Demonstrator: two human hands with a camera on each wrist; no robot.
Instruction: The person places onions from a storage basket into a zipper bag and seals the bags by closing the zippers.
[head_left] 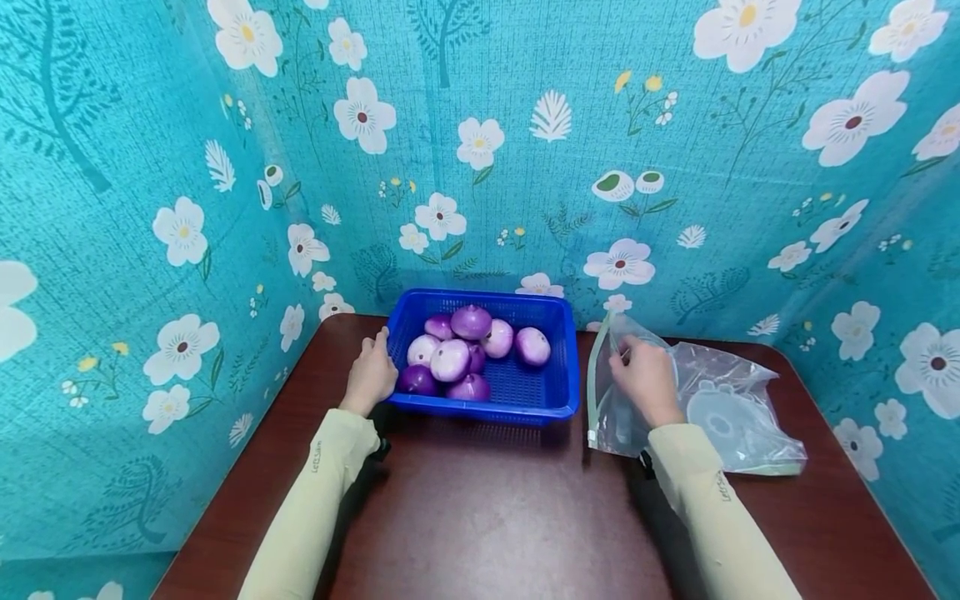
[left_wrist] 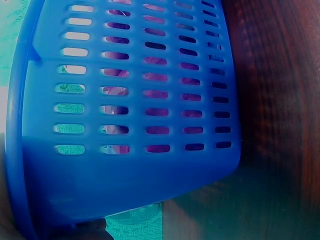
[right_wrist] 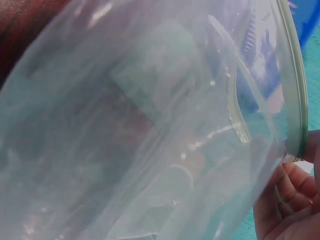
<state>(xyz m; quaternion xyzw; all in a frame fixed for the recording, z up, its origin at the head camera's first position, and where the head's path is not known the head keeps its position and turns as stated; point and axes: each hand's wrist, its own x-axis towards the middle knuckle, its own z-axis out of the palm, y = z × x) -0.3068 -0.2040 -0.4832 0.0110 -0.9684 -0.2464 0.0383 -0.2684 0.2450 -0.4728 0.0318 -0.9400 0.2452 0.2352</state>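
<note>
A blue plastic basket [head_left: 480, 407] with slotted walls stands on the table and holds several purple onions [head_left: 450, 360]. At its left side my left hand [head_left: 372, 375] grips the rim; in the left wrist view a finger [left_wrist: 87, 231] shows dimly below the basket wall [left_wrist: 125, 175]. To the right of the basket, my right hand [head_left: 648, 379] pinches a clear zip bag [head_left: 611, 421] near its far edge. The bag stands partly upright, its pale green zip strip facing the basket. In the right wrist view the bag's film [right_wrist: 150, 125] covers most of the picture, beside my curled fingers [right_wrist: 292, 197].
Another clear bag [head_left: 757, 375] with a pale printed shape lies flat at the right. The dark brown table [head_left: 510, 517] is backed by a turquoise flowered curtain [head_left: 525, 200], which also hangs along both sides.
</note>
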